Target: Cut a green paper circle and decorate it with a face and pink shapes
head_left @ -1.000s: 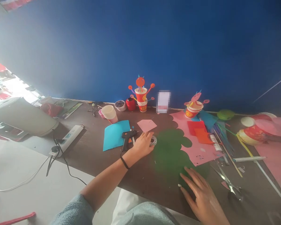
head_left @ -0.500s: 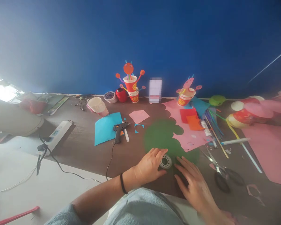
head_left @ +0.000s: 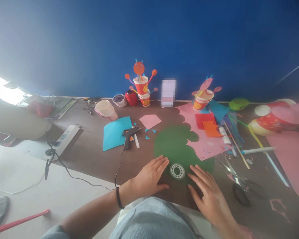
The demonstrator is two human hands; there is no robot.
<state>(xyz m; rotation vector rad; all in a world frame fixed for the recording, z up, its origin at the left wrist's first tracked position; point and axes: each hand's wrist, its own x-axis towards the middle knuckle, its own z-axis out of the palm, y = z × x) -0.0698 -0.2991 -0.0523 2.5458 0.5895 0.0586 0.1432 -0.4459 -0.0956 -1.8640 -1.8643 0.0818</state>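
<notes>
A pale round ring with small holes around its band (head_left: 177, 171) lies flat on the near edge of the green paper (head_left: 173, 142). To its left, my left hand (head_left: 150, 176) rests with the fingers stretched out and the thumb apart, holding nothing. On the other side, my right hand (head_left: 206, 191) lies with spread fingers over the paper's near edge, also with nothing in it. Both hands are a little apart from the ring. Scissors (head_left: 236, 181) with dark handles lie open to the right of my right hand.
A hot glue gun (head_left: 127, 135) lies on blue paper (head_left: 113, 132), its cord running to a power strip (head_left: 66, 141). Decorated paper cups (head_left: 142, 87) stand along the wall, near a blurred-out white card (head_left: 168, 93). Pink scalloped paper (head_left: 204, 151), markers and scraps are on the right.
My left hand has drawn back to the left, off the ring, so the whole ring now shows. My right hand stays about where it was. The view has shifted slightly.
</notes>
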